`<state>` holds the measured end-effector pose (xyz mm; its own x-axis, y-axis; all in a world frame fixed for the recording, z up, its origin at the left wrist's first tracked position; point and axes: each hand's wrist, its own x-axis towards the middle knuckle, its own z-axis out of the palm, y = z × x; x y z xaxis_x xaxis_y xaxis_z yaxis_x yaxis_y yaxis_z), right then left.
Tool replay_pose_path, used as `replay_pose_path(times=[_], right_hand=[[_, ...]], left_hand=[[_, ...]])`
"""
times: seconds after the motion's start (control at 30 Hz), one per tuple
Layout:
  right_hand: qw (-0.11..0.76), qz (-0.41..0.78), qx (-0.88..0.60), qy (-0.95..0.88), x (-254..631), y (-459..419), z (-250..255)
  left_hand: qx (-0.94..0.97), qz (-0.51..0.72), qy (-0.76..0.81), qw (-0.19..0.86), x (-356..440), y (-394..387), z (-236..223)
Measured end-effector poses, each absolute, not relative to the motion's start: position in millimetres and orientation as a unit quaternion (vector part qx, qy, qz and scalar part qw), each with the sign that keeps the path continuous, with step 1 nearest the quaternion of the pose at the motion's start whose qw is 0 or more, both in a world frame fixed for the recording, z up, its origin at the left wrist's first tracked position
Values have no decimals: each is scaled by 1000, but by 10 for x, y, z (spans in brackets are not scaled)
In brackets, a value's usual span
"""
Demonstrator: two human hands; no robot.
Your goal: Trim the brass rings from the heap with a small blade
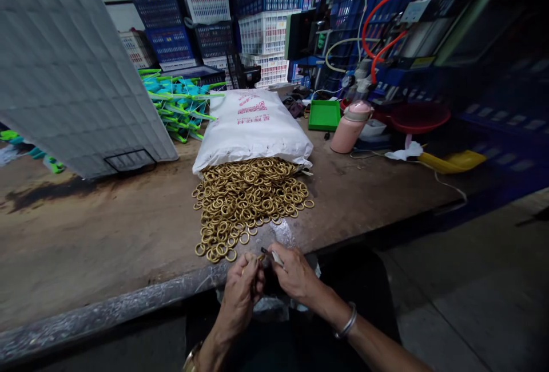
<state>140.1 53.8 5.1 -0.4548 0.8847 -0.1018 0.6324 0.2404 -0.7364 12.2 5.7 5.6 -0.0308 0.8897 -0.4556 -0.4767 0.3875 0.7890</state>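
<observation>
At the table's front edge my left hand (245, 280) is closed in a pinch on a brass-coloured ring (261, 257), of which only a small part shows between the fingertips. My right hand (294, 272) grips a small tool (278, 258) with a dark tip and a pale handle; its exact kind is hidden by the fingers. The tool's tip is at the ring or just beside it. Just beyond both hands lies a heap of brass-coloured rings (249, 194), spreading out of the mouth of a white printed sack (253, 126).
A large pale ribbed panel (81, 68) stands at the left, with green and turquoise pieces (184, 103) behind it. Right of the sack are a green tray (325, 115), a pink bottle (349, 129), a red dish (420, 117) and a yellow scoop-like piece (454, 161). Stacked crates (263, 31) fill the back.
</observation>
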Motion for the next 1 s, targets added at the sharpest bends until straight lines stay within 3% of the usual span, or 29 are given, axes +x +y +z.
replay_pose_path(times=[0.53,0.77,0.9,1.0], right_hand=[[65,323,-465,-822,1406,477,161],[42,206,-513,-832,1478,546,22],[74,207,-508,-833,1348,618,47],[114,213,-477,-845,1198,663,88]], left_hand=[[251,525,511,632,90,16,-6],[318,476,453,683,170,-218,195],[195,383,440,789,231,-251,28],[70,340,489,800,214,-192,-257]])
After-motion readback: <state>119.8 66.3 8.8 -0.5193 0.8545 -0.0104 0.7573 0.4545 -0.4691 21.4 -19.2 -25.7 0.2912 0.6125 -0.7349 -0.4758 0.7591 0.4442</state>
